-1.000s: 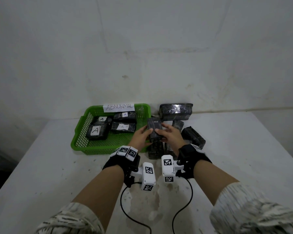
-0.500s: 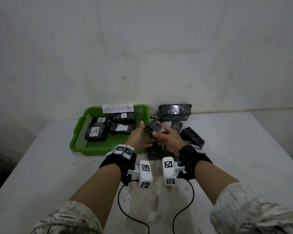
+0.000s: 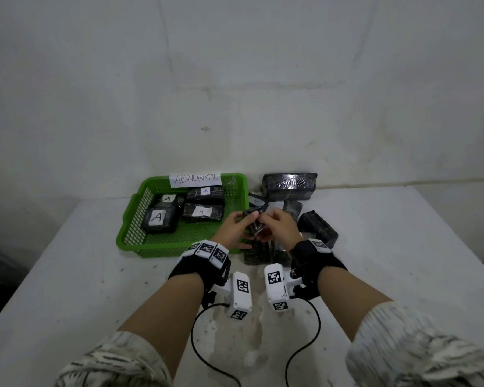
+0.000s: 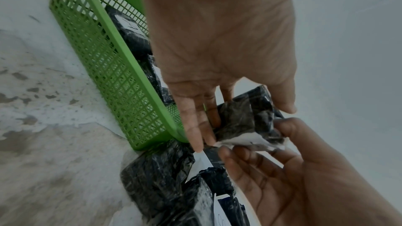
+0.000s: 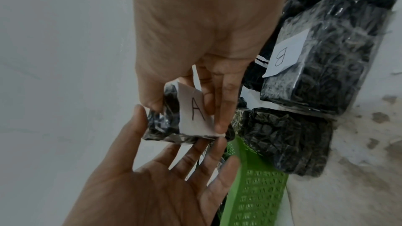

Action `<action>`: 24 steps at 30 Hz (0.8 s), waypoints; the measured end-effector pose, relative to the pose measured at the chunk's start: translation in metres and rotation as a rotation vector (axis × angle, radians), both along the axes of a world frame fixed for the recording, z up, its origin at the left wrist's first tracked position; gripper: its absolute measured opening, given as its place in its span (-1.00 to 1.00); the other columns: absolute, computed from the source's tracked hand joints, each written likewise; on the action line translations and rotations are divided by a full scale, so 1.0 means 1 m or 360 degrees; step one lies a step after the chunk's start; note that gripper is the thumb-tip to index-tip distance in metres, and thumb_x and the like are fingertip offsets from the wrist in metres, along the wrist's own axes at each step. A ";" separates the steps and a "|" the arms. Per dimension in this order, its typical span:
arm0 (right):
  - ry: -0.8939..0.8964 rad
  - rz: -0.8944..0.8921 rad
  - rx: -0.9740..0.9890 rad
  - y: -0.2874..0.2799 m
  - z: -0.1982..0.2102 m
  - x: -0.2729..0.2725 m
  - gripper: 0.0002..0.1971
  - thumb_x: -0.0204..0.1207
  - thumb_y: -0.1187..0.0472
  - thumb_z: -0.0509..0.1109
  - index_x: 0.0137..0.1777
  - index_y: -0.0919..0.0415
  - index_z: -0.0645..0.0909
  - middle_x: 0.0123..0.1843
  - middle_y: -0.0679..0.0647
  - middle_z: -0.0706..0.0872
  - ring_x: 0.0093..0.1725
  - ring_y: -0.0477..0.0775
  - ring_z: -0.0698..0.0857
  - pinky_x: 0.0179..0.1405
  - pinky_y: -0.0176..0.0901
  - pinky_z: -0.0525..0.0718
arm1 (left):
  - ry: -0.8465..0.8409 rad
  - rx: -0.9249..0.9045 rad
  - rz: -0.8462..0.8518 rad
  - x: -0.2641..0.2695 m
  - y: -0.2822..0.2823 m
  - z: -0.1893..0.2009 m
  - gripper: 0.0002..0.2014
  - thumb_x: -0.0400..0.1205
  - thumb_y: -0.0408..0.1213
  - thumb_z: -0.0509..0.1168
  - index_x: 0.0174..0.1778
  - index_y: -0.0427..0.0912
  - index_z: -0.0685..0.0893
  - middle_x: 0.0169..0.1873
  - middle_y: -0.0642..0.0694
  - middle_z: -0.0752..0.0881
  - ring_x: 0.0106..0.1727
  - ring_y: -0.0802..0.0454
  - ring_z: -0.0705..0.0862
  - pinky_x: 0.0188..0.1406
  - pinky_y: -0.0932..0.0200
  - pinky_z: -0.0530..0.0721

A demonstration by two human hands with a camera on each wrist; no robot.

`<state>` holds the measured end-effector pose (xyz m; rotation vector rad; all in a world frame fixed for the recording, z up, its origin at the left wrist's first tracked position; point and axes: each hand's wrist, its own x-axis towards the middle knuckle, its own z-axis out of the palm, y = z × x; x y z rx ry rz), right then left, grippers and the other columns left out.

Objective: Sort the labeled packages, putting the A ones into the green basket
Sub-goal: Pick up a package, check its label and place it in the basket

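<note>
Both hands meet over the right end of the green basket [image 3: 179,250] and hold one small black-wrapped package [image 3: 256,223] between them. Its white label [image 5: 195,111] reads A in the right wrist view. My right hand [image 3: 277,223] pinches the package from the right, thumb on one side and fingers on the label. My left hand [image 3: 236,223] holds it from the left, with its thumb at one corner and its fingers [image 4: 195,131] under the edge. Several black packages labelled A [image 3: 158,219] lie inside the basket, which carries an "ABNORMAL" sign [image 3: 195,179].
A heap of black-wrapped packages [image 3: 317,227] lies right of the basket, one labelled B [image 5: 326,57]. A larger one [image 3: 289,185] leans on the wall behind. More packages [image 3: 256,251] lie under the hands. The white table [image 3: 403,247] ends at the wall.
The package has been turned over between the hands and brought slightly lower. The left hand, spread open half a second ago, is on the package again.
</note>
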<state>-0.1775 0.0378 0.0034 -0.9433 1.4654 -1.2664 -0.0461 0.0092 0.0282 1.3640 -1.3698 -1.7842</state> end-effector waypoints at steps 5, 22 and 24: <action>-0.0010 0.0121 0.0014 -0.001 0.003 0.002 -0.78 0.57 0.39 0.35 -0.26 0.20 0.42 -0.19 0.26 0.62 -0.28 0.08 0.69 -0.38 -0.17 0.76 | -0.0116 -0.0123 0.0063 0.001 -0.002 0.000 -0.80 0.67 -0.21 0.24 0.16 -0.10 0.41 0.15 -0.18 0.56 0.08 -0.15 0.62 0.03 -0.12 0.66; 0.0180 -0.0404 0.0287 -0.011 0.003 -0.015 -0.39 0.64 -0.08 0.25 -0.59 0.27 0.36 -0.73 0.05 0.42 -0.70 -0.02 0.45 -0.60 -0.26 0.43 | -0.0112 -0.0104 -0.0126 0.010 0.003 0.004 -0.57 0.67 -0.05 0.19 0.35 -0.26 0.54 0.33 -0.26 0.60 0.31 -0.15 0.58 0.19 -0.03 0.58; -0.0121 -0.0405 0.0398 -0.011 0.004 -0.014 -0.46 0.65 -0.04 0.25 -0.52 0.25 0.39 -0.78 0.00 0.38 -0.80 -0.04 0.35 -0.74 -0.36 0.31 | 0.0101 0.0045 -0.0065 0.006 0.003 0.004 -0.56 0.65 -0.21 0.26 0.44 -0.21 0.41 0.37 -0.29 0.54 0.26 -0.17 0.58 0.12 -0.08 0.63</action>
